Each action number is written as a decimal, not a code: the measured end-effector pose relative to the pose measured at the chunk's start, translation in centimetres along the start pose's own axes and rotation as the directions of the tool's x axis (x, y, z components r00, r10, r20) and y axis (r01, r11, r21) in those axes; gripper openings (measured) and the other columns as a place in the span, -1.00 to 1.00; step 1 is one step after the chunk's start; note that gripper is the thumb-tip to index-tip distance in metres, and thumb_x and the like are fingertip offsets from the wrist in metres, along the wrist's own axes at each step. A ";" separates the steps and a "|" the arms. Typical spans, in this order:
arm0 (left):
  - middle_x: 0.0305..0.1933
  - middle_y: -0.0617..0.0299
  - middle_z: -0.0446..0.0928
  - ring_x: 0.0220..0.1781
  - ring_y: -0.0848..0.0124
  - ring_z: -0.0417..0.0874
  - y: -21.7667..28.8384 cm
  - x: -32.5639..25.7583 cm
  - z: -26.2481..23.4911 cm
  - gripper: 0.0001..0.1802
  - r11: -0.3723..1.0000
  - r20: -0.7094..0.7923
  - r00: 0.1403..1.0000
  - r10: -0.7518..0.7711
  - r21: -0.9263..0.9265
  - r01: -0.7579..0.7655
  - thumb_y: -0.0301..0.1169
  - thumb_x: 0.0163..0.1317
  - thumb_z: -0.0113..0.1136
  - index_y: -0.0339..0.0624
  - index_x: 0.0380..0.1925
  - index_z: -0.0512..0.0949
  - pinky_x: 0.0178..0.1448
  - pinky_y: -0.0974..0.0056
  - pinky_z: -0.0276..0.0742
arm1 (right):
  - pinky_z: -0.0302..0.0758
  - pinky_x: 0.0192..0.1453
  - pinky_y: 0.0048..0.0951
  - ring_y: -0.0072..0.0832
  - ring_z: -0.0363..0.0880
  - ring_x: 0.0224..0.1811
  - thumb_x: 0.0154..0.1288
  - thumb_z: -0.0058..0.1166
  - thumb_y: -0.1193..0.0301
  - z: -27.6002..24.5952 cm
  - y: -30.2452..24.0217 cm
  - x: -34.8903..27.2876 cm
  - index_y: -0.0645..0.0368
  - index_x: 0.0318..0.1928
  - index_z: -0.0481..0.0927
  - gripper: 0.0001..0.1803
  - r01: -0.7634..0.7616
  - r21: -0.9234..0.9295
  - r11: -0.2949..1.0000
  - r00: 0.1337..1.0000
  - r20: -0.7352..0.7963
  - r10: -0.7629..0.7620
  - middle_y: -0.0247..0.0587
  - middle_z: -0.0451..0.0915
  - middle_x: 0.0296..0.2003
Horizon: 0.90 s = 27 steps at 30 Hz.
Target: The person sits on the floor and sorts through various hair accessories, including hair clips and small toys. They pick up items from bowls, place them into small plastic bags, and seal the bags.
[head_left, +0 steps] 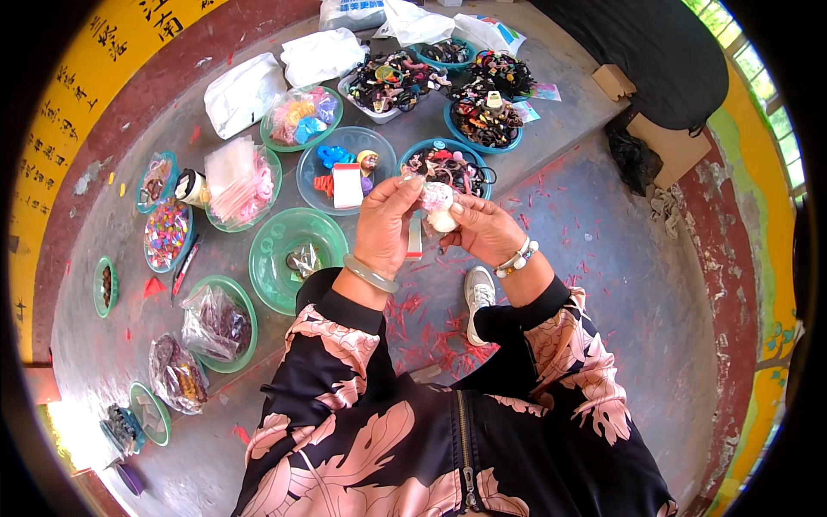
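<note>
Between my two hands, at chest height over the edge of the step, is a small soft pink-and-white piece (438, 198); its exact kind I cannot make out. My left hand (385, 220), a pale bangle at its wrist, pinches it from the left near the top. From the right, my right hand (489, 231), with a beaded bracelet, grips the white lower part between thumb and fingers. A white card with a red edge (414, 239) shows just below the hands. Behind them stands a blue bowl (492, 175) of dark hair ties, partly hidden by my fingers.
Ahead, a clear bowl (303, 185) holds a white-and-red box (348, 185) and colourful pieces. Left of my knees sit a green bowl (258, 258) and a bagged bundle (215, 323). White bags (244, 95) lie far left. Red scraps litter the floor; cardboard (680, 153) lies right.
</note>
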<state>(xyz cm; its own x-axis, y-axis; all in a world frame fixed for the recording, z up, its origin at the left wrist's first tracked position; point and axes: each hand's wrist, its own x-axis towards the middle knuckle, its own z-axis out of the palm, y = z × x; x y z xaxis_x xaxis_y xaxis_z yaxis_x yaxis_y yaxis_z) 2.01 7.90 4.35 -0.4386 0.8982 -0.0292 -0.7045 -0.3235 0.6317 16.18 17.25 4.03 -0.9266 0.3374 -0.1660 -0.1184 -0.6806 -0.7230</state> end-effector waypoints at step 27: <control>-0.38 0.29 0.54 -0.34 0.54 0.51 -0.8 0.0 -0.1 -0.75 0.955 -0.023 0.989 -0.143 0.260 0.144 -0.23 0.22 0.08 -0.20 -0.36 0.53 -0.21 0.44 0.41 | 0.44 -0.46 -0.53 -0.48 0.57 -0.45 0.30 -0.09 0.20 -0.4 0.1 0.7 0.19 -0.16 0.48 -0.69 -0.004 -0.021 1.000 0.935 -0.355 -0.004 -0.24 0.59 -0.39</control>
<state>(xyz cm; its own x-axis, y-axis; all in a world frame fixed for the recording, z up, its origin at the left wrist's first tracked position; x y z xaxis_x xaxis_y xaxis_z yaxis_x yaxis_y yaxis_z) 2.52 8.18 3.77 -0.3463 0.9280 -0.1373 -0.5908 -0.1021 0.8003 15.69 17.69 3.58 -0.7393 0.5486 -0.3905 -0.1072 -0.6684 -0.7361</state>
